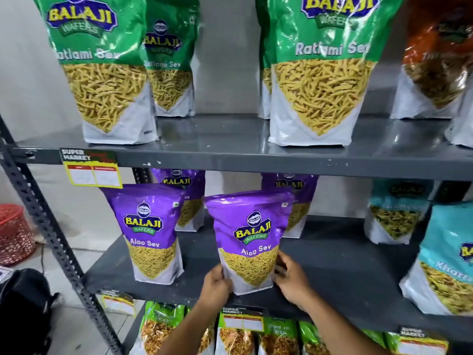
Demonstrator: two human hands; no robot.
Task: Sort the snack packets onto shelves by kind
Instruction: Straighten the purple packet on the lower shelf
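A purple Aloo Sev packet [249,237] stands upright near the front of the middle shelf [332,272]. My left hand [216,284] grips its lower left corner and my right hand [291,278] holds its lower right side. Another purple Aloo Sev packet [151,234] stands to its left, and two more [183,190] [294,198] stand behind. Green Ratlami Sev packets [102,67] [322,73] fill the top shelf [230,139].
Teal packets [448,257] stand at the right of the middle shelf, an orange-brown packet [435,62] at the top right. Green packets [163,326] fill the shelf below. A red mesh basket [12,234] and a black bag [23,311] sit on the floor at left.
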